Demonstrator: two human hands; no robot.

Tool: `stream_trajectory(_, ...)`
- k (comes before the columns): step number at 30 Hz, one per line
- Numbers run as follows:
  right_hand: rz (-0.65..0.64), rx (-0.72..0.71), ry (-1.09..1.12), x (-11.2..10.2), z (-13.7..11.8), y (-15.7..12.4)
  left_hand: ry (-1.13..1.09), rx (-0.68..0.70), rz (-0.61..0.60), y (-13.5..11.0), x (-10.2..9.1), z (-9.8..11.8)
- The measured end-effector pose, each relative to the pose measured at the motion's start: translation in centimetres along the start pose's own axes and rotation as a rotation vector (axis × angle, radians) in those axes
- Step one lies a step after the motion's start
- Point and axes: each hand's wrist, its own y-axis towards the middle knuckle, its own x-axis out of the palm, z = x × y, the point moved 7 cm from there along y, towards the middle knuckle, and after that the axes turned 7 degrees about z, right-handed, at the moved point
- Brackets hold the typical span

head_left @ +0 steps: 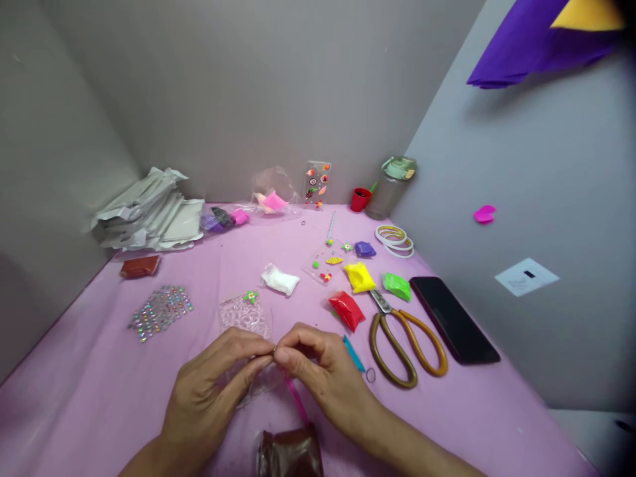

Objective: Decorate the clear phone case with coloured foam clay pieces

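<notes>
My left hand [213,391] and my right hand [322,371] meet at the fingertips, each closed in a pinch. Whatever they pinch is tiny and mostly hidden by the fingers. Under them lies a clear textured plastic sheet [241,315], with a small green and white flower [250,297] on its far edge. A bright pink strip [297,401] runs from below my right fingers toward a brown packet [293,454] at the near edge. Partly behind my right hand is a blue piece [354,354], and a small dark ring [370,375] lies beside it.
Scissors [397,338] and a phone [454,319] lie right. Clay packets in white [281,279], red [346,311], yellow [360,277] and green [396,286] surround a clear decorated sheet [318,262]. Rhinestones [161,310] and stacked packs [149,212] are left; a bottle [390,192] stands at back.
</notes>
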Motion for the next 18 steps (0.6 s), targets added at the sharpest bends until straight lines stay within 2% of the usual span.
stream_trajectory(11,0.025,0.053,0.066,-0.05,0.11,0.16,-0.009,-0.045,0.008,0.15,-0.05,-0.05)
stream_trajectory(18,0.035,0.064,0.054,-0.13,0.16,0.17,-0.002,-0.013,-0.020,0.15,0.08,-0.20)
